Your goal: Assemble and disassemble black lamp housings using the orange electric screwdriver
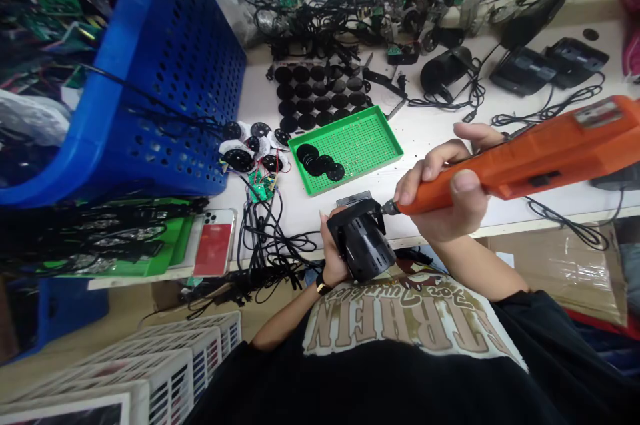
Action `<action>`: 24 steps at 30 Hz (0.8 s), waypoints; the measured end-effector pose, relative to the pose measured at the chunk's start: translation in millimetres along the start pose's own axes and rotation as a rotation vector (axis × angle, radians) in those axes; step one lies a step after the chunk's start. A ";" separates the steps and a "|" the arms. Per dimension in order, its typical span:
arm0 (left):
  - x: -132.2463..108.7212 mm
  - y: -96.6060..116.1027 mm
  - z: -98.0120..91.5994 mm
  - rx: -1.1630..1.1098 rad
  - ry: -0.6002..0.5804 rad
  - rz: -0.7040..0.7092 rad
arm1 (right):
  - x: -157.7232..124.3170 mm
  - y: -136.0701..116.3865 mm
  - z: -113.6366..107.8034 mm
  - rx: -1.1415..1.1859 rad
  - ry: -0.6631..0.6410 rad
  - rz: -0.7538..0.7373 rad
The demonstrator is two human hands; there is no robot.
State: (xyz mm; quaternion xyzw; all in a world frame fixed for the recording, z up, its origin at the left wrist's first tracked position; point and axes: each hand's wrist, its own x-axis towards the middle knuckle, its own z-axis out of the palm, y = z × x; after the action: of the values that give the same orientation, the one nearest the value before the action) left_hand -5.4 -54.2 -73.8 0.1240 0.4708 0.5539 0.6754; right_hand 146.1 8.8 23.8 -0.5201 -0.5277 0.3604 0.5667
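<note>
My left hand [334, 253] is closed around a black plastic housing [367, 248] with slots in its side, held tilted just off the table's front edge. In my right hand [450, 192] is an orange electric screwdriver [530, 155], lying nearly level. Its bit end meets the rim of the housing; whether it sits in a screw is too small to tell. Beyond the hands lies a green perforated tray [370, 145] with small screws scattered in it and several black discs [320, 162] at its left end.
A blue basket [170, 72] full of parts stands at left. Rows of black discs [323, 102] lie behind the tray. Tangled cables [345, 12] and black housings [525, 68] fill the back and right. A phone [215, 243] lies at the front edge beside loose cables [270, 225].
</note>
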 end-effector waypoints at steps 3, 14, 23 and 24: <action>0.2 -0.9 -1.1 -0.002 -0.005 0.022 | -2.6 10.9 5.6 0.069 -0.018 -0.021; -0.3 1.4 5.1 -0.038 0.023 -0.001 | -2.8 19.9 26.5 0.491 0.063 -0.323; 1.6 -0.3 -2.4 -0.080 -0.001 -0.077 | 1.2 10.2 15.2 0.466 0.154 -0.311; 1.3 -0.3 -4.0 -0.083 -0.008 -0.100 | 3.1 9.5 11.7 0.483 0.146 -0.324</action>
State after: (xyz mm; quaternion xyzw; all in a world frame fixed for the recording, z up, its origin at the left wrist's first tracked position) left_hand -8.4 -54.7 -76.7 0.0744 0.4506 0.5379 0.7086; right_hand 136.6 16.1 14.1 -0.3035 -0.4608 0.3421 0.7606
